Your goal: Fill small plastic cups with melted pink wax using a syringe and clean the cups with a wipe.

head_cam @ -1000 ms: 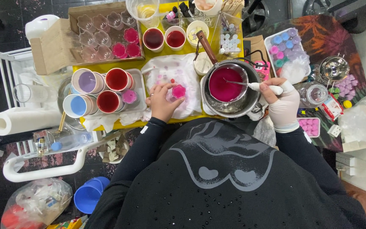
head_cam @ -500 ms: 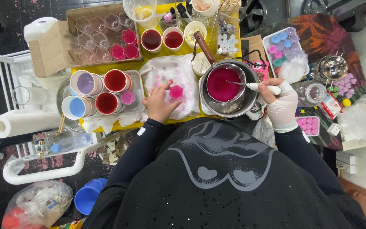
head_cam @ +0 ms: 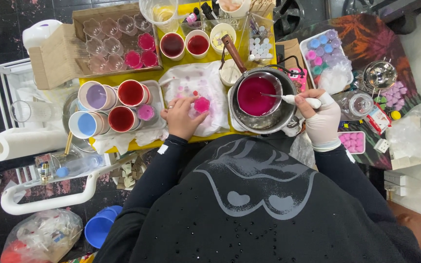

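The gloved right hand [head_cam: 321,119] is keeping its grip on the spoon [head_cam: 288,99], now dipping into the pink pot [head_cam: 255,95], while the bare left hand [head_cam: 181,117] is still pinching the pink mould [head_cam: 201,104] on the cloth [head_cam: 210,87], ready for filling.

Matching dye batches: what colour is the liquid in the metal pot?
Deep pink liquid, in the metal pot; head view.

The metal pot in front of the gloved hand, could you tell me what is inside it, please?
The metal pot holds an inner bowl of pink liquid. The right hand dips a white-handled tool into it. The liquid hides the bowl's bottom.
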